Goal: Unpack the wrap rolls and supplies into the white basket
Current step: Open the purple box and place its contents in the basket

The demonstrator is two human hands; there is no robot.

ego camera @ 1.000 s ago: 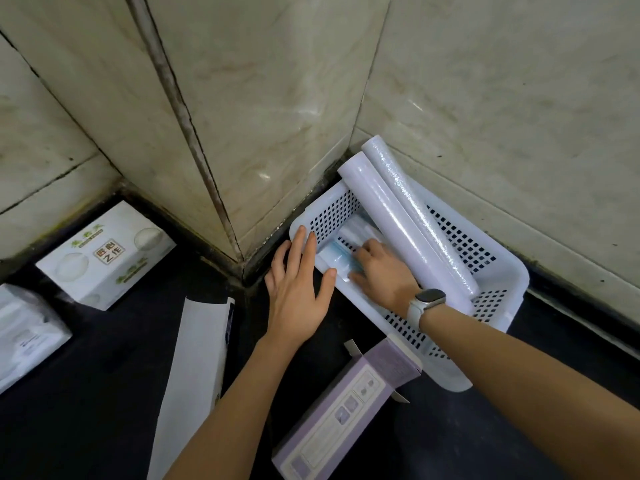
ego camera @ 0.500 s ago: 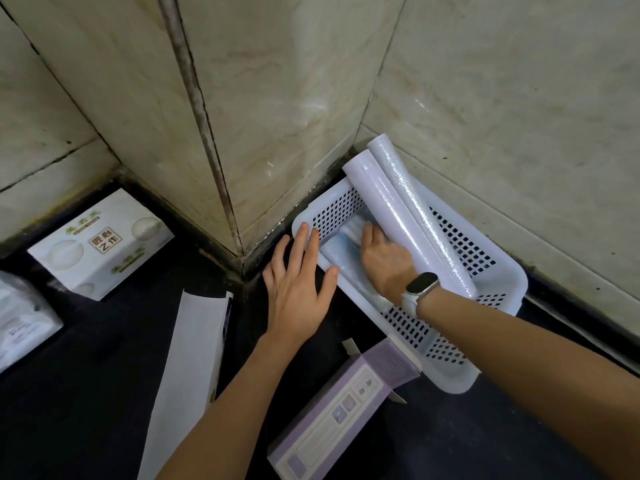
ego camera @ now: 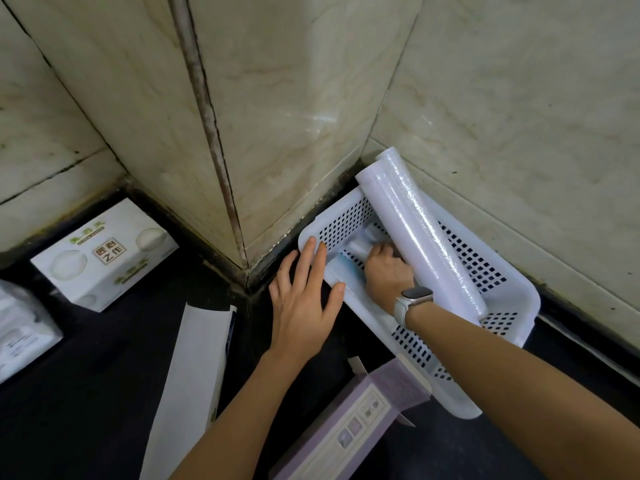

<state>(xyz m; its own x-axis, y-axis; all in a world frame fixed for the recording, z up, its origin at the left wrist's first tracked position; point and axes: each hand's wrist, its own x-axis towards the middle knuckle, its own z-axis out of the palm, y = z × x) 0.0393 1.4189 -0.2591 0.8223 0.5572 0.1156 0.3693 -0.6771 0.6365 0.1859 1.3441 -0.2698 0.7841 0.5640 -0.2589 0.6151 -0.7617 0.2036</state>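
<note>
Basket (ego camera: 512, 308) sits on the dark floor, tucked into the wall corner. Two wrap rolls (ego camera: 426, 237) lie side by side along its far side, upper ends propped over the rim and leaning at the wall. A pale blue-edged packet (ego camera: 346, 271) lies flat on the basket floor by the near wall; small wrapped items (ego camera: 360, 245) sit past it at the far end.

Handling, my read: rolls are light and stiff along their length, but the film skin is slick, so take them mid-length with a full wrap of the hand, not by the ends. They overhang the rim and could roll or slide if bumped. Packet and small items look soft, light and crinkly; pinch an edge or scoop them flat. Nothing looks fragile.

Right hand (ego camera: 388, 275) is down inside the basket, knuckles up, fingers curled at the small wrapped items; whether it actually grips one I can't tell, fingertips are hidden. Its forearm crosses the near rim, watch on the wrist, back of hand just beside the nearer roll.

Left hand (ego camera: 304, 296) is flat and spread, holding nothing, fingertips at the basket's left rim, thumb on its edge; looks like it's steadying the basket.

Lilac carton (ego camera: 360, 420) lies flaps open below the basket, white sleeve (ego camera: 194, 382) left of it. White box (ego camera: 104, 256) and bag (ego camera: 20, 334) are further left, apparently not yet unpacked.
</note>
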